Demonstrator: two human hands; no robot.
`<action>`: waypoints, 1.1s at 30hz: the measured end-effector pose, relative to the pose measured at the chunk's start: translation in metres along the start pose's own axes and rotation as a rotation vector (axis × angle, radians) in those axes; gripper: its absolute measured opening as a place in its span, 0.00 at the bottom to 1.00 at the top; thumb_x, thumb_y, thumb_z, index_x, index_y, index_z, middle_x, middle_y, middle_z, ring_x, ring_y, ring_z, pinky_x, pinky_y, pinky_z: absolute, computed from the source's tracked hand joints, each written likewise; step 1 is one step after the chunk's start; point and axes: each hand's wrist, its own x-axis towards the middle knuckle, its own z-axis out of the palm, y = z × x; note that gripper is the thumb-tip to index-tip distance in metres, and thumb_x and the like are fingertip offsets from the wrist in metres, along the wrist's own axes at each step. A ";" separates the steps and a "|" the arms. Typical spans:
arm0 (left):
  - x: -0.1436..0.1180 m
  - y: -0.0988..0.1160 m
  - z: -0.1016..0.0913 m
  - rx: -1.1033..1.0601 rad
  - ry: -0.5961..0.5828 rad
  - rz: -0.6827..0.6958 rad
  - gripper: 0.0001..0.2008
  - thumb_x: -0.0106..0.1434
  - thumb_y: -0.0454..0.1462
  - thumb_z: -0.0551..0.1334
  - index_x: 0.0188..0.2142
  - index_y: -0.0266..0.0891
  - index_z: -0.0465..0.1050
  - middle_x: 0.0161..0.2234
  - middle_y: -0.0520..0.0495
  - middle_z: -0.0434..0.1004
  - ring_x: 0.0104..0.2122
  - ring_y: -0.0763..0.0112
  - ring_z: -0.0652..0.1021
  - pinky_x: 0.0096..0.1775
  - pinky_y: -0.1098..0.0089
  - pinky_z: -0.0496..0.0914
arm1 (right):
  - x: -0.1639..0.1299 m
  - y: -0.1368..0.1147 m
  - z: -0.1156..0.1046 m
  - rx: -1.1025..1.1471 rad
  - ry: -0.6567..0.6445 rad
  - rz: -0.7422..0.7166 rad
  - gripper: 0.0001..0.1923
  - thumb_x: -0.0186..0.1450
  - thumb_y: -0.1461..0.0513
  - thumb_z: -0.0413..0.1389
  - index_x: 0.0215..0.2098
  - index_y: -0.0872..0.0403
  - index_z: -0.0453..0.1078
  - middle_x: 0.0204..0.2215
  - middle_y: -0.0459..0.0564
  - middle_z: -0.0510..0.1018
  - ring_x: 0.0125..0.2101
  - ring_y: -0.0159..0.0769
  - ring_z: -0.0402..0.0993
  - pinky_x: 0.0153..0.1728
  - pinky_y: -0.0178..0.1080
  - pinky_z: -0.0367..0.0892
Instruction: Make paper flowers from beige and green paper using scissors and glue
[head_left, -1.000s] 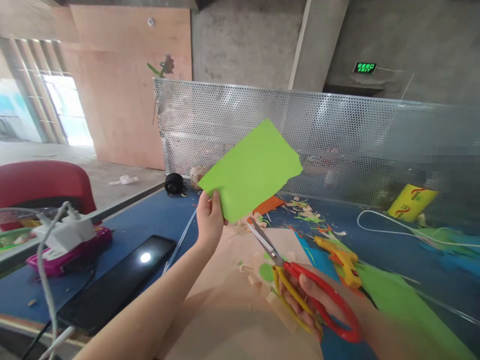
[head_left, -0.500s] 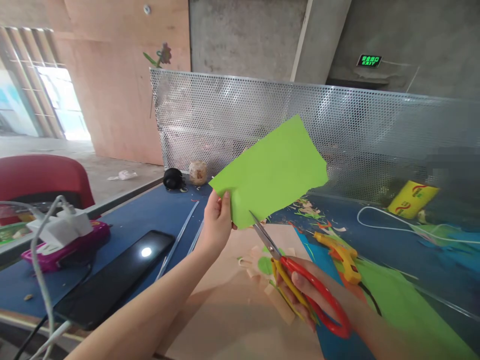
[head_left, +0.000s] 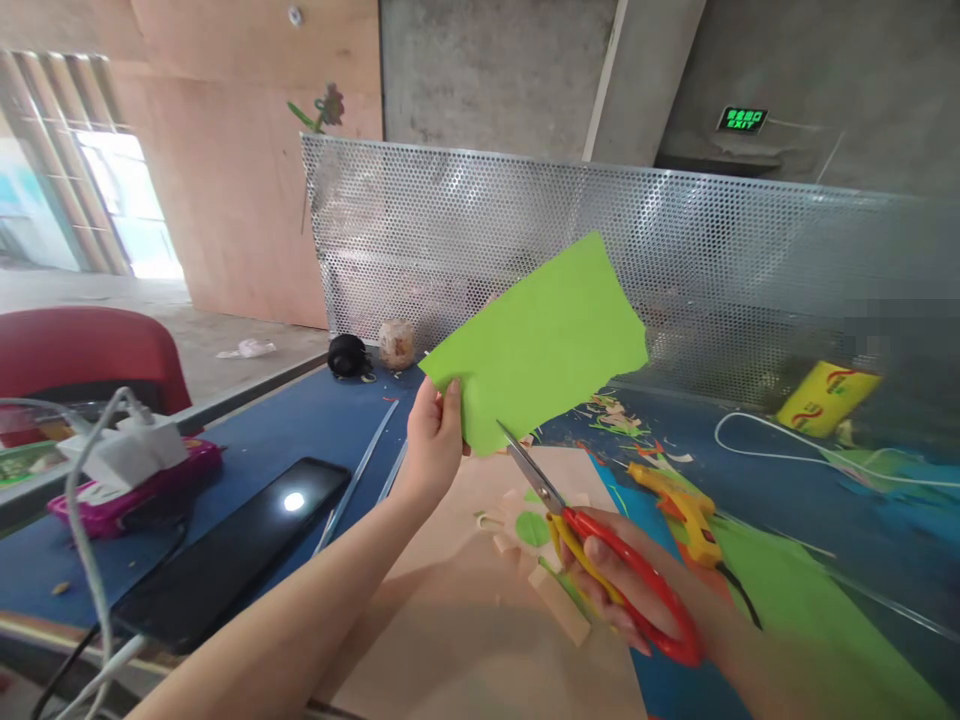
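Pinching green paper [head_left: 544,345] aloft, left hand [head_left: 433,445], right hand [head_left: 626,590] gripping scissors [head_left: 600,555] at its edge.

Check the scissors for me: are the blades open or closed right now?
Closed, or nearly so: the scissors' blades show as one narrow point touching the green paper's lower edge. No gap is visible between them.

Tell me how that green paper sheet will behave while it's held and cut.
The green paper sheet probably is light: the left hand pinches one corner. It stays fairly flat, so likely card-stiff. It may flex where the scissors meet its edge.
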 end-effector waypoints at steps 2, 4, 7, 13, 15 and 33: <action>-0.001 -0.001 0.000 -0.006 -0.004 0.005 0.08 0.61 0.41 0.51 0.39 0.44 0.62 0.16 0.58 0.60 0.11 0.80 0.63 0.11 0.78 0.58 | 0.017 -0.013 -0.005 0.014 0.002 0.003 0.25 0.53 0.41 0.49 0.31 0.53 0.54 0.18 0.38 0.58 0.11 0.19 0.51 0.08 0.25 0.53; -0.002 -0.003 0.002 -0.005 -0.012 0.012 0.07 0.61 0.42 0.51 0.36 0.44 0.61 0.16 0.58 0.60 0.10 0.80 0.63 0.10 0.78 0.58 | 0.024 -0.016 -0.008 0.021 -0.007 -0.007 0.25 0.53 0.41 0.49 0.29 0.53 0.52 0.18 0.38 0.58 0.11 0.18 0.51 0.08 0.25 0.53; -0.004 -0.006 0.003 0.009 -0.035 0.014 0.06 0.61 0.42 0.51 0.33 0.44 0.60 0.16 0.57 0.59 0.11 0.79 0.63 0.10 0.78 0.58 | 0.023 -0.013 -0.007 0.011 -0.018 -0.054 0.24 0.54 0.42 0.49 0.28 0.53 0.52 0.19 0.38 0.59 0.11 0.18 0.53 0.09 0.25 0.55; -0.004 -0.007 0.004 0.010 -0.041 0.029 0.06 0.61 0.42 0.51 0.31 0.44 0.59 0.16 0.57 0.59 0.11 0.80 0.63 0.10 0.78 0.58 | 0.021 -0.013 -0.006 0.016 0.014 -0.022 0.24 0.53 0.42 0.50 0.29 0.53 0.53 0.17 0.37 0.58 0.10 0.18 0.51 0.07 0.24 0.52; -0.004 -0.007 0.003 0.007 -0.043 0.038 0.07 0.61 0.43 0.50 0.32 0.44 0.59 0.16 0.58 0.58 0.10 0.80 0.63 0.10 0.78 0.58 | 0.021 -0.014 -0.006 0.024 0.036 0.000 0.25 0.52 0.41 0.49 0.29 0.53 0.53 0.17 0.37 0.58 0.10 0.18 0.50 0.06 0.24 0.51; -0.005 -0.013 0.004 0.076 -0.062 0.101 0.07 0.62 0.41 0.50 0.33 0.41 0.61 0.15 0.59 0.58 0.09 0.81 0.63 0.09 0.80 0.58 | 0.021 -0.010 -0.008 0.036 0.002 -0.044 0.23 0.53 0.43 0.51 0.29 0.52 0.51 0.17 0.37 0.57 0.11 0.19 0.52 0.08 0.25 0.53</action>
